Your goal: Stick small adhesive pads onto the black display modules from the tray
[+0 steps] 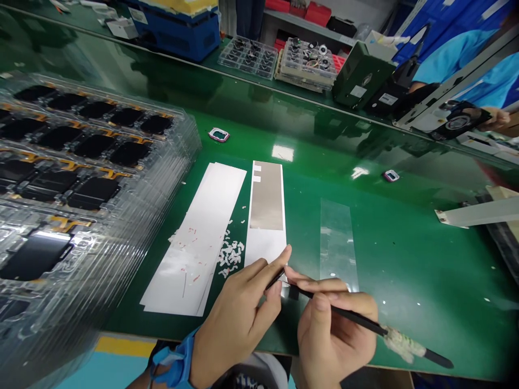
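- Left hand [241, 310]: closed in a pinch, thumb and index finger gripping a small dark part [274, 279]; a blue wrist strap [175, 361] is worn below it.
- Right hand [338, 337]: closed around a slim black tool [360, 320], held like a pen, its front end pointing at the small dark part. Contact between the 2 cannot be told.
- Position: the small dark part is above the green table [405, 232], by the near end of a white card [265, 246] bearing a grey sheet [267, 200].
- Left of the card: white scraps [232, 253], then overlapping white strips [198, 227] with reddish specks.
- Right of the card: a clear film strip [337, 240], lying flat.
- Far left: stacked clear trays [162, 178] holding black screens [95, 193].
- Farther back: 2 small framed parts [219, 134], well apart.
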Demonstrator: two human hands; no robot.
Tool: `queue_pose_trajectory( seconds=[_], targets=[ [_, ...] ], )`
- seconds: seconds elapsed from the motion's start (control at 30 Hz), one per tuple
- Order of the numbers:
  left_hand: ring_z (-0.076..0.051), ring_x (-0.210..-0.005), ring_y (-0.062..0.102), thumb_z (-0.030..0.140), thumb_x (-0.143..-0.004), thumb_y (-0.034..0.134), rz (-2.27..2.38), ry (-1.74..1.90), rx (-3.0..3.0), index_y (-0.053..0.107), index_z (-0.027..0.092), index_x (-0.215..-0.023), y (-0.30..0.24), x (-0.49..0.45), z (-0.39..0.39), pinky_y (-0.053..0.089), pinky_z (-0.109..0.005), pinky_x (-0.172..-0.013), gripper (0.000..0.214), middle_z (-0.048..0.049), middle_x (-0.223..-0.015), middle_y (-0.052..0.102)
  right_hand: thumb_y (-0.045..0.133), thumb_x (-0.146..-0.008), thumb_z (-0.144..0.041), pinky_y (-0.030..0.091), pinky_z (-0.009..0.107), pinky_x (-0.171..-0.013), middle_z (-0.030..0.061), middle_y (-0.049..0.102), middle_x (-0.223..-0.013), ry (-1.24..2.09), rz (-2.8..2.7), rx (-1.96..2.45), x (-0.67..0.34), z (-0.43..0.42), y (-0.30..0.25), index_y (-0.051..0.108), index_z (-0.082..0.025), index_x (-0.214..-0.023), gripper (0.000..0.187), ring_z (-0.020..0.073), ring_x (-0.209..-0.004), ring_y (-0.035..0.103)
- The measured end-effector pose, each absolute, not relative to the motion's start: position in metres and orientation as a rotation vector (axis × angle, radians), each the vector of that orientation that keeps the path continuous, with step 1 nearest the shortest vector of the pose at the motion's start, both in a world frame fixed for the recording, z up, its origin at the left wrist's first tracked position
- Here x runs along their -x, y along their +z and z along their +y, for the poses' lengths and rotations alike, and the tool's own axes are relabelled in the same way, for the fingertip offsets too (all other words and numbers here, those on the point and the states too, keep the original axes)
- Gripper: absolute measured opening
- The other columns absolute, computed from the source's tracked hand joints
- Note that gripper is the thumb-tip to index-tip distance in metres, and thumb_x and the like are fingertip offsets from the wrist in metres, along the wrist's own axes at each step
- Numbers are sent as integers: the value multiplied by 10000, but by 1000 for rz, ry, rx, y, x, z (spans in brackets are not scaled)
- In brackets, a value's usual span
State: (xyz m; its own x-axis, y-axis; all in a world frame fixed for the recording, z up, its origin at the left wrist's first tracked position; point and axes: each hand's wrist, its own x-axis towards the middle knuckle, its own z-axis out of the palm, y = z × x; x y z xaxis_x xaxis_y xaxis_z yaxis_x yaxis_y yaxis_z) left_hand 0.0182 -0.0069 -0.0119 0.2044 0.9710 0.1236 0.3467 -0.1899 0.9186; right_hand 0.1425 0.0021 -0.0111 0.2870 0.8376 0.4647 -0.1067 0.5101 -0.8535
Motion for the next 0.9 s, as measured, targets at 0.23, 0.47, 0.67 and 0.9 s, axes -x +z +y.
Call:
queue_pose_trajectory(
  seconds=[0.23,0.47,0.67,0.9],
  targets=[
    [-172,-772,620,178,-993,385,1270,1028,-1699,309,325,-1512,-15,-20,-6,516,-282,-642,545,-43,-943,639,555,-905,-29,643,430,-746,45,717,-860,709,-1177,782,-141,0,-13,578,-181,-983,173,196,-804,726],
    [-177,-642,635,263,-1028,298,1330,1081,-1581,315,283,-1510,-8,-18,-12,562,-278,-623,483,-38,-819,694,474,-968,-182,504,230,-569,22,581,-786,644,-1502,1037,-165,13,1,648,-187,-926,179,133,-691,606],
    [-176,-583,638,383,-1047,234,1143,1080,-1481,62,276,-1556,-18,-13,-2,561,-287,-548,547,-38,-791,660,593,-877,-282,414,209,-496,-23,515,-661,903,-2029,1062,-175,52,12,568,-195,-687,211,116,-562,520],
    [-228,-738,685,411,-984,474,1195,1189,-1657,419,381,-1451,16,14,-28,588,-360,-600,471,-79,-918,692,618,-897,-381,437,229,-489,-28,591,-552,540,-1882,1446,-183,226,28,614,-142,-636,354,101,-467,534]
  ],
)
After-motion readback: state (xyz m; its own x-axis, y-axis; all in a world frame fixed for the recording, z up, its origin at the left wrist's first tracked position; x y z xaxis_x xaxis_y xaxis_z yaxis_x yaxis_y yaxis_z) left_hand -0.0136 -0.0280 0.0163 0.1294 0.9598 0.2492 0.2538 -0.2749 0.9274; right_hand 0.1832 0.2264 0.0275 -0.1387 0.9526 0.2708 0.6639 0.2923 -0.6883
